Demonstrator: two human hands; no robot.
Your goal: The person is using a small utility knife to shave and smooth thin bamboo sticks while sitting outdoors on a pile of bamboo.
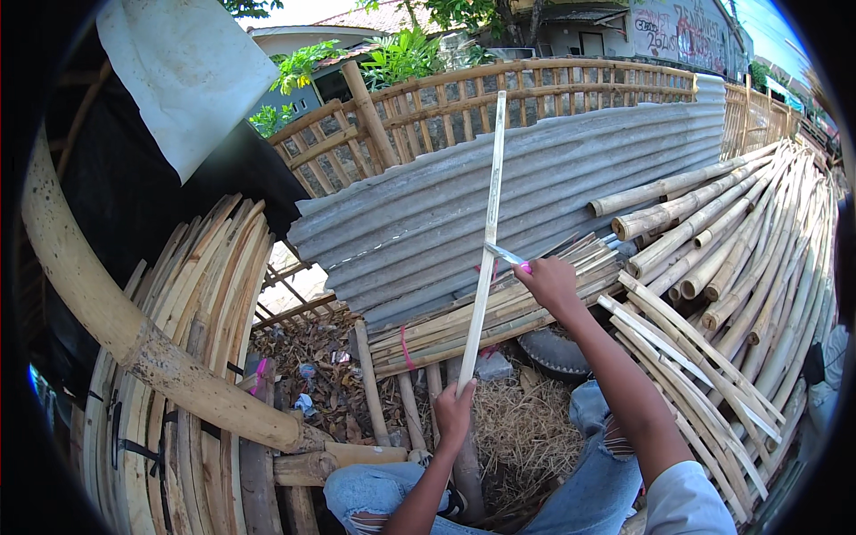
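A long, pale bamboo strip (486, 267) stands nearly upright before me, leaning slightly right at its top. My left hand (453, 415) is closed round its lower end, low between my knees. To the right, my right hand (546, 283) grips a knife by its pink handle, most of which the fingers cover. The knife's blade (506, 254) points left and meets the strip about halfway up. Behind the strip lies a bundle of split bamboo strips (428, 343), bound with a pink tie.
A thick bamboo pole (169, 374) slants across the left, before stacked bamboo slats (214, 294). Whole bamboo poles (713, 241) and loose split strips (704, 374) lie right. Corrugated sheeting (553, 178) and a bamboo fence (428, 107) stand behind. Shavings (526, 428) cover the ground; a black tyre-like ring (553, 354) lies there.
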